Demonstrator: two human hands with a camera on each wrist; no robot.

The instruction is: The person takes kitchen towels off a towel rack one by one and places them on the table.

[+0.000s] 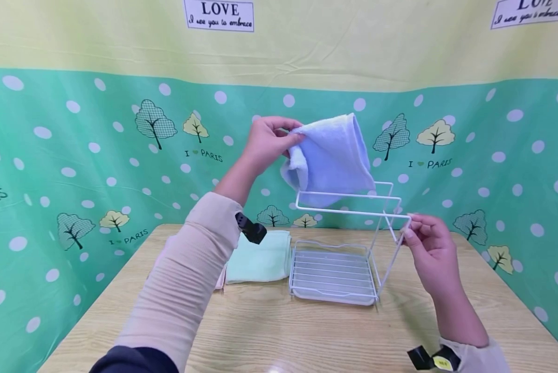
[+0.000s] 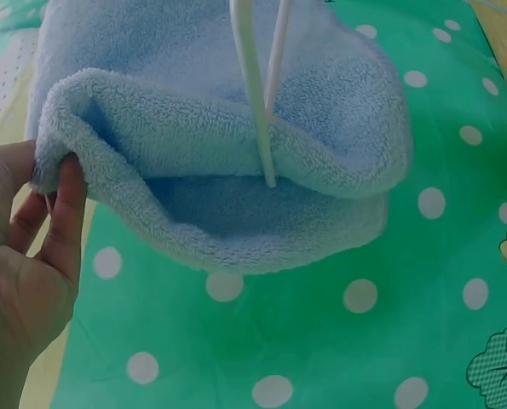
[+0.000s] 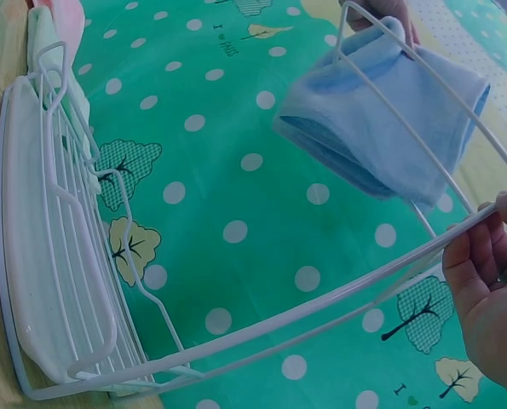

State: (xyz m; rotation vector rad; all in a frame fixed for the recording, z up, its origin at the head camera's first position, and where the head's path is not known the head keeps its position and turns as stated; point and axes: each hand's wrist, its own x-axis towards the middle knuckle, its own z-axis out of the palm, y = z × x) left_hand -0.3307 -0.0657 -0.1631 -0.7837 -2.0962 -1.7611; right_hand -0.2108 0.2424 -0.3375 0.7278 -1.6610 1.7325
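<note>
My left hand (image 1: 270,142) pinches one edge of a folded blue towel (image 1: 332,153), holding it up at the top of a white wire rack (image 1: 353,210). The towel's lower part overlaps the rack's upper bars in the head view. From the left wrist view, the towel's folded layers (image 2: 236,162) hang on either side of a white bar end (image 2: 268,162). My right hand (image 1: 431,254) grips the rack's upper right corner between thumb and fingers. The rack's slatted base (image 1: 332,272) sits on the table, with a pale tray under the slats.
A folded mint-green towel (image 1: 260,256) lies left of the rack, with a pink cloth (image 1: 220,280) showing beside it, partly behind my left sleeve. The wooden table (image 1: 279,331) ends at a green, dotted curtain (image 1: 204,186) behind.
</note>
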